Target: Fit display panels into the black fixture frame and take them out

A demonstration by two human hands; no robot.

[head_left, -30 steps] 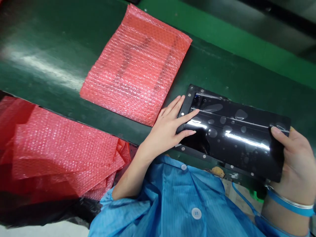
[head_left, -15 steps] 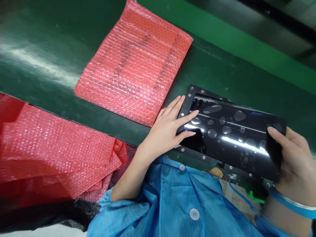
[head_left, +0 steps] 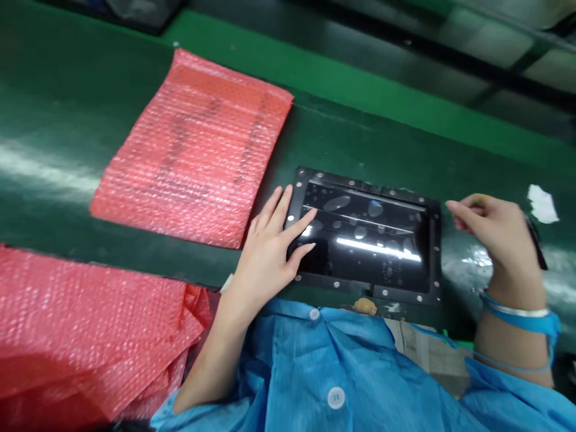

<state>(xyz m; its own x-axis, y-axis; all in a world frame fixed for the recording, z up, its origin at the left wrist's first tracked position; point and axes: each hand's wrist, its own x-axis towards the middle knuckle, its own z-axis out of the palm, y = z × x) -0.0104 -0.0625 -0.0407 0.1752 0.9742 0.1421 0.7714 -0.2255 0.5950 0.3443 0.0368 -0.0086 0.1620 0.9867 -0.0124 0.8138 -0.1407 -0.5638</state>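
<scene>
A glossy black screen panel (head_left: 360, 252), marked with bubbles or blotches and a bright light reflection, lies inside a flat black frame (head_left: 324, 282) with silvery round studs. My left hand (head_left: 270, 249) rests with fingers spread at the frame's left side. Its thumb and index finger reach over the panel's left edge, while the other fingers lie by the frame's outer border. Just right of the frame, apart from it, is my right hand (head_left: 499, 231). Its fingers are curled and the thumb is pressed to the index finger; nothing shows in them.
A red bubble-wrap bag (head_left: 193, 156) lies on the green table (head_left: 369, 138), left of the frame. More red bubble wrap (head_left: 90, 324) is piled below the table edge at left. A white scrap (head_left: 542, 204) lies at far right. A dark tray (head_left: 148, 12) is at top left.
My right hand has let go of the panel's right end and moved off to the right. The panel now sits within the frame. My left hand stays at the left edge; the view has shifted.
</scene>
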